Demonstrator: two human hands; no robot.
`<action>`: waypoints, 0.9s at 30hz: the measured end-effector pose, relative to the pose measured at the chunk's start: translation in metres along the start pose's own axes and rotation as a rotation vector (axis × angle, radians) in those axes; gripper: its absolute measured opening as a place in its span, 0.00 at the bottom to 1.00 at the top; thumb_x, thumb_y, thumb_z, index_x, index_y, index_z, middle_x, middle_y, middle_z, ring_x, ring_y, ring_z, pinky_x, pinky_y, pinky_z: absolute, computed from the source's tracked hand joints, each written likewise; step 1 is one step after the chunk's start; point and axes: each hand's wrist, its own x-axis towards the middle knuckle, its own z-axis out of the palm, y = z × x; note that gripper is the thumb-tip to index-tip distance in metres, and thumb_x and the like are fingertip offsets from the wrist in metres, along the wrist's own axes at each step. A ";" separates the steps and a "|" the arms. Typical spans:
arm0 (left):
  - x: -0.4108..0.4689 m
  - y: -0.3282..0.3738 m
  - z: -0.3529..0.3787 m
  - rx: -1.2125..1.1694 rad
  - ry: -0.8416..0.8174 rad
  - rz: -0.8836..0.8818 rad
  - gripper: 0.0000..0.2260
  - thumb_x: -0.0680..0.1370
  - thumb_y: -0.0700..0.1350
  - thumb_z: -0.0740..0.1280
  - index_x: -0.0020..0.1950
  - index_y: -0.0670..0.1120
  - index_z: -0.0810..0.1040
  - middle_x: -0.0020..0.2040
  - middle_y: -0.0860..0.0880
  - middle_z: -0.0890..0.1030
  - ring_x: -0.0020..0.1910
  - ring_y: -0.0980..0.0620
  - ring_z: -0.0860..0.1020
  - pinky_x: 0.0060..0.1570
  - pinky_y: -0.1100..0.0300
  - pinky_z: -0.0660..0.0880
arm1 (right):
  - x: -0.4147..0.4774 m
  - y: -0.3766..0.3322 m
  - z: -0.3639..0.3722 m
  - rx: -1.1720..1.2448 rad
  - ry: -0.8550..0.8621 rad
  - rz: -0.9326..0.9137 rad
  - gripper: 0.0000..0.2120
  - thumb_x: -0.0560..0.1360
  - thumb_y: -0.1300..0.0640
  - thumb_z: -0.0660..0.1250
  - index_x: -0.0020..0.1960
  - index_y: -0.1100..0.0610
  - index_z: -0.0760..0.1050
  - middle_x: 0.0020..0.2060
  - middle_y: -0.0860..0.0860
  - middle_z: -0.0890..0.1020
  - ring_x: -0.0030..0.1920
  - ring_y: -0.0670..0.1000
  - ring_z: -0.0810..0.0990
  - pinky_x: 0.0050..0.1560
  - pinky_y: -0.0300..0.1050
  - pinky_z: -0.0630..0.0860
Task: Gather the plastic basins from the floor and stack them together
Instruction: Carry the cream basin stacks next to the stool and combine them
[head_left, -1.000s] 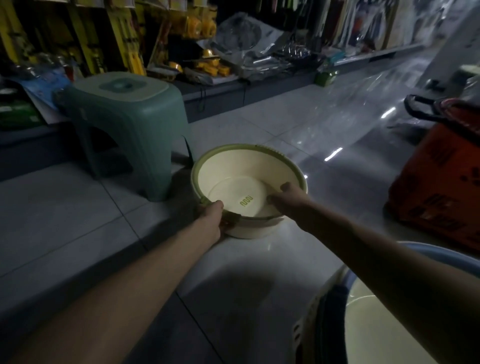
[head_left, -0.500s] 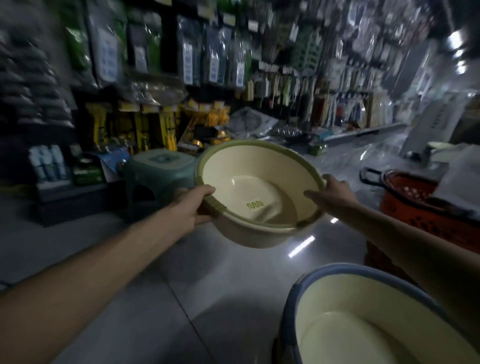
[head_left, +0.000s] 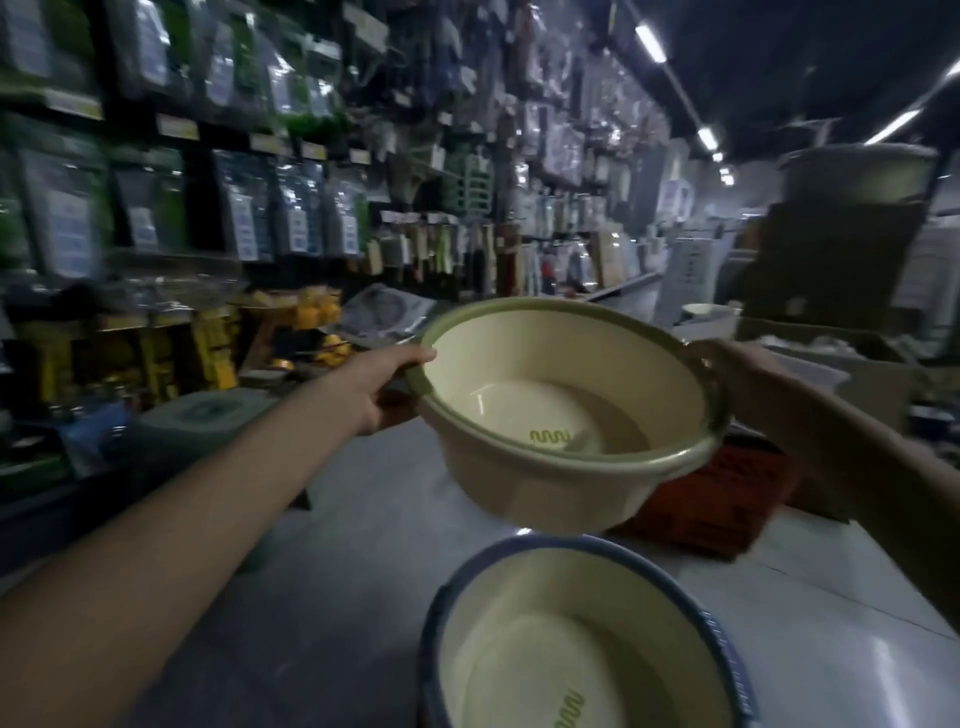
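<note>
A cream plastic basin with a green rim (head_left: 524, 358) hangs in the air in front of me, tilted toward me. My left hand (head_left: 382, 387) grips its left rim, thumb over the edge. My right hand (head_left: 737, 371) holds the rim on the far right side. Below it, at the bottom of the view, a larger cream basin with a blue rim (head_left: 524, 654) sits on the grey tiled floor, partly cut off by the frame edge.
A teal plastic stool (head_left: 208, 421) stands on the floor at left, behind my left arm. A red shopping basket (head_left: 717, 499) sits behind the held basin at right. Store shelves with packaged goods (head_left: 249, 208) line the left; cardboard boxes (head_left: 831, 270) stand at right.
Both hands have lifted the green-rimmed basin off the floor beside the stool and carried it up and to the right, above the blue-rimmed basin. My view has tilted upward.
</note>
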 end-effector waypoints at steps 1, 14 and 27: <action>0.005 -0.006 0.010 -0.005 -0.005 0.001 0.08 0.75 0.42 0.75 0.53 0.43 0.82 0.46 0.43 0.83 0.40 0.47 0.81 0.36 0.56 0.83 | -0.004 0.008 -0.015 -0.011 -0.043 0.021 0.08 0.79 0.58 0.66 0.55 0.61 0.78 0.49 0.58 0.81 0.46 0.56 0.79 0.40 0.43 0.75; 0.036 -0.075 0.043 0.260 0.004 -0.149 0.09 0.81 0.42 0.68 0.58 0.39 0.81 0.43 0.44 0.84 0.38 0.48 0.82 0.28 0.58 0.81 | -0.017 0.117 -0.066 0.067 -0.274 0.399 0.15 0.74 0.58 0.74 0.57 0.62 0.76 0.35 0.55 0.77 0.24 0.48 0.77 0.25 0.41 0.75; 0.008 -0.124 0.013 0.771 -0.177 -0.257 0.08 0.83 0.48 0.63 0.58 0.47 0.79 0.52 0.43 0.81 0.46 0.46 0.79 0.42 0.51 0.80 | -0.040 0.160 -0.056 -0.273 -0.372 0.373 0.15 0.76 0.56 0.72 0.59 0.62 0.77 0.51 0.62 0.83 0.46 0.60 0.87 0.39 0.49 0.85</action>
